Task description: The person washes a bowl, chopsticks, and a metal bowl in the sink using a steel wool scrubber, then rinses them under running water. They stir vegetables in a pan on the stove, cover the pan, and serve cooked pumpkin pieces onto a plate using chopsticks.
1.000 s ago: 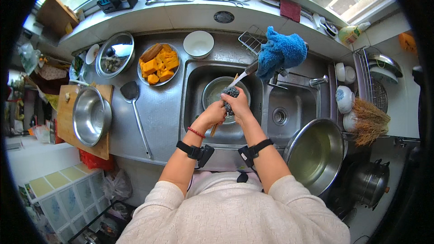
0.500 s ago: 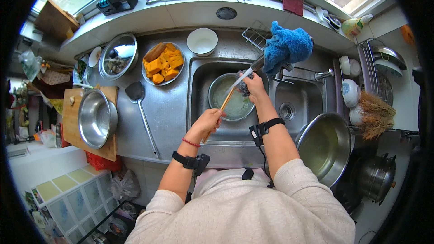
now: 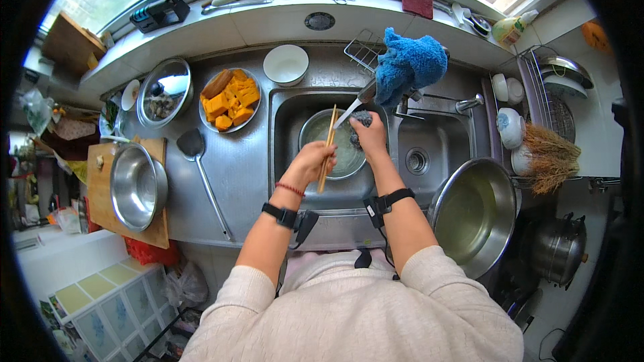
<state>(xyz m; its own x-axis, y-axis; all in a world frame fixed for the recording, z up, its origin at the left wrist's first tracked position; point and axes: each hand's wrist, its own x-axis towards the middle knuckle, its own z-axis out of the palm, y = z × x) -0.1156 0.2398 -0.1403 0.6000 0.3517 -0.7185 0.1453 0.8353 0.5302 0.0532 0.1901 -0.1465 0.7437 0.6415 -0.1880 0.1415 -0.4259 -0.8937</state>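
My left hand is closed around a pair of wooden chopsticks, which stand tilted over a metal basin of cloudy water in the left sink bowl. Closed on a grey steel-wool scrubber, my right hand is just right of the chopsticks. A white stream of water falls between the hands from the faucet. A blue towel is draped over the faucet's top.
Left of the sink sit a white bowl, a plate of cut pumpkin, a lidded bowl, a spatula and a steel basin on a cutting board. A large pot of liquid stands right.
The chopsticks have swung from a slant to nearly upright, away from the scrubber. My view has shifted slightly to the right.
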